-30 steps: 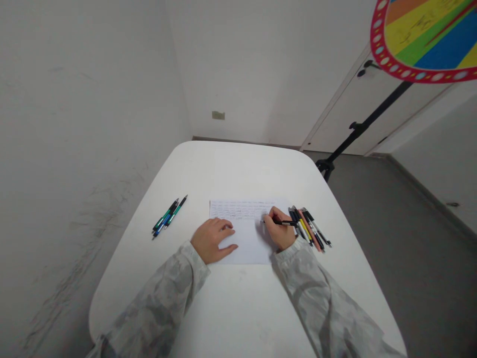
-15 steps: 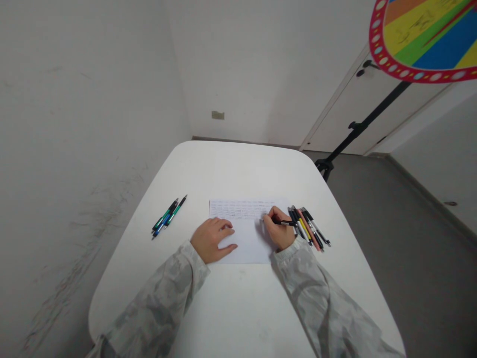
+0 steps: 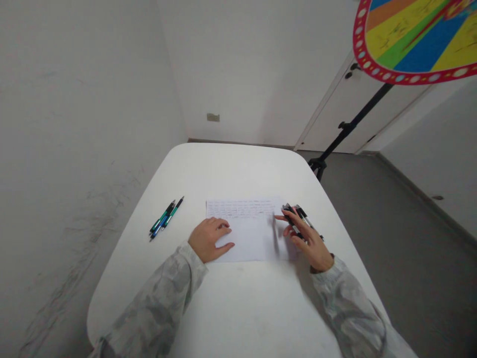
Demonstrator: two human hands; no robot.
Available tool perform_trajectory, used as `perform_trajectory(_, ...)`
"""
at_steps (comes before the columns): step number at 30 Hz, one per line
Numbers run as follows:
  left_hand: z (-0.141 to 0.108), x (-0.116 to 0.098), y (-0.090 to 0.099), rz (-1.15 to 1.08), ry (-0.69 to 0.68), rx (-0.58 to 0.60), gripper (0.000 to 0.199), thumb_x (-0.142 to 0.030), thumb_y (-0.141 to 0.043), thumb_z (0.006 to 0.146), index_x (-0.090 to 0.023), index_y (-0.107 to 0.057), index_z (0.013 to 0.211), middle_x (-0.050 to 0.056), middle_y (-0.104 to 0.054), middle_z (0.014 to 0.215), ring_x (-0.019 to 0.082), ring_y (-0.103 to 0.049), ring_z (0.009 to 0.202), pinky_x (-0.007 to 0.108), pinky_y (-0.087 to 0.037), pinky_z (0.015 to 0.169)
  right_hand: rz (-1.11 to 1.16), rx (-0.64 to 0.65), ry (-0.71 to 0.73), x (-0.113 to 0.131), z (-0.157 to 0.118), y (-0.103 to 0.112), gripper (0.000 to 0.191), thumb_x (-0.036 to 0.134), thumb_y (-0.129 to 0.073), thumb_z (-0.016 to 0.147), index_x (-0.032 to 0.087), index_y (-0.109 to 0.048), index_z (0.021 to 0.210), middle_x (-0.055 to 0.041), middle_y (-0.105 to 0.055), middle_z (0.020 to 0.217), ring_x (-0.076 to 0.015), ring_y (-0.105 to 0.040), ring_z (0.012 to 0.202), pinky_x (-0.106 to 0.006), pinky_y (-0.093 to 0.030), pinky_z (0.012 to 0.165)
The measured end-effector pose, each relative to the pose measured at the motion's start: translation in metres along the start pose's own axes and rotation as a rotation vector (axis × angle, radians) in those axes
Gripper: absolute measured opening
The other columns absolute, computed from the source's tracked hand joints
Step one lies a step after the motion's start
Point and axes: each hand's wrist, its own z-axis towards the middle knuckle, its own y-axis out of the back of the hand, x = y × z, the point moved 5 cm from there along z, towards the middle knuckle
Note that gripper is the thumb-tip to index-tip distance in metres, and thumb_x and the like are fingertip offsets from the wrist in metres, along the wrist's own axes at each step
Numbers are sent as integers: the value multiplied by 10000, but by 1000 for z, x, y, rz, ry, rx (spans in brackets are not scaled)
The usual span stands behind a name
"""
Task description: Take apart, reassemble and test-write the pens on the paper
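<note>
My left hand (image 3: 209, 239) lies on the left side of a white sheet of paper (image 3: 249, 238), thumb and fingers apart. Lines of small handwriting cover the paper's upper part. At the sheet's right edge, my right hand (image 3: 308, 239) hovers with fingers stretched out and spread, over a bunch of pens (image 3: 304, 215) that it partly hides. Black, white and pink parts of those pens show around the fingers. A dark blurred streak crosses the paper just left of the right fingertips; whether it is a pen or a shadow I cannot tell.
Several green and blue pens (image 3: 164, 221) lie on the left of the white table (image 3: 238, 169). Walls rise to the left and behind. Beyond the table's right side, a colourful wheel (image 3: 421, 44) stands on a black pole (image 3: 354, 122) before a door.
My right hand has opened from its writing grip on a black pen and moved right over the bunch of pens. My left hand stays in place on the paper. The view has shifted slightly.
</note>
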Motion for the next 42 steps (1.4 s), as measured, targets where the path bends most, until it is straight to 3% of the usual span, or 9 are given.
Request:
perform_trajectory(4, 0, 0, 0, 2, -2, -4, 292, -441, -745, 952, -204, -714, 1120, 122, -729, 1161, 258, -684, 1002, 447, -549, 901, 181, 50, -42, -16, -11, 18, 696, 418, -560, 983, 264, -419, 1648, -181, -633, 1526, -270, -725, 979, -419, -595, 839)
perform_trajectory(11, 1, -1, 2, 6, 3, -5, 291, -445, -740, 955, -201, -715, 1112, 124, -730, 1160, 256, -681, 987, 441, -555, 886, -77, 54, -17, -14, -8, 28, 663, 399, -654, 941, 253, -506, 1571, -139, -743, 1345, -256, -705, 885, -370, -589, 779)
perform_trajectory(18, -3, 1, 3, 16, -4, -10, 281, -433, -752, 941, -207, -723, 1106, 125, -735, 1152, 258, -689, 981, 441, -557, 875, -410, 180, 221, -17, 16, 17, 841, 347, -731, 779, 158, -505, 1567, -227, -592, 1433, -418, -573, 1324, -565, -492, 1111)
perform_trajectory(24, -3, -2, 13, 42, -16, -47, 335, -477, -714, 969, -202, -713, 1160, 119, -750, 1144, 255, -706, 975, 425, -559, 855, -495, 351, 229, -34, 35, 8, 801, 266, -755, 704, 133, -604, 1479, -182, -647, 1177, -342, -640, 1026, -500, -553, 961)
perform_trajectory(27, -9, 11, 40, 144, 130, -105, 286, -466, -642, 1024, -212, -715, 1134, 98, -759, 1082, 248, -708, 966, 406, -547, 858, -485, 346, 226, -27, 36, 10, 773, 288, -779, 729, 137, -612, 1468, -174, -641, 1152, -333, -639, 1006, -484, -560, 937)
perform_trajectory(30, -31, 39, 80, 355, 499, -185, 287, -446, -598, 1037, -192, -701, 1124, 90, -748, 1026, 270, -695, 961, 418, -532, 873, -476, 270, 238, -12, 31, 12, 706, 397, -784, 812, 166, -625, 1461, -181, -645, 1189, -349, -650, 1041, -497, -559, 947)
perform_trajectory(33, -56, 64, 102, 560, 767, -52, 379, -488, -603, 998, -163, -696, 1169, 133, -725, 1123, 332, -667, 1020, 446, -520, 859, -453, 189, 253, 5, 22, 9, 587, 448, -710, 916, 198, -637, 1442, -169, -655, 1187, -359, -664, 1081, -536, -538, 1025)
perform_trajectory(37, -71, 82, 102, 594, 849, 154, 361, -450, -532, 1018, -175, -692, 1191, 141, -708, 1163, 331, -653, 1054, 422, -507, 849, -391, 104, 241, 20, 11, 0, 399, 378, -628, 990, 248, -664, 1366, -116, -658, 1071, -330, -681, 1049, -563, -510, 1093)
perform_trajectory(42, -69, 83, 96, 633, 826, 163, 299, -358, -479, 1036, -179, -701, 1127, 135, -698, 1129, 305, -659, 998, 399, -489, 806, -357, 15, 221, 26, 4, -9, 267, 333, -601, 1008, 244, -701, 1239, -105, -640, 1030, -304, -677, 997, -523, -549, 1016)
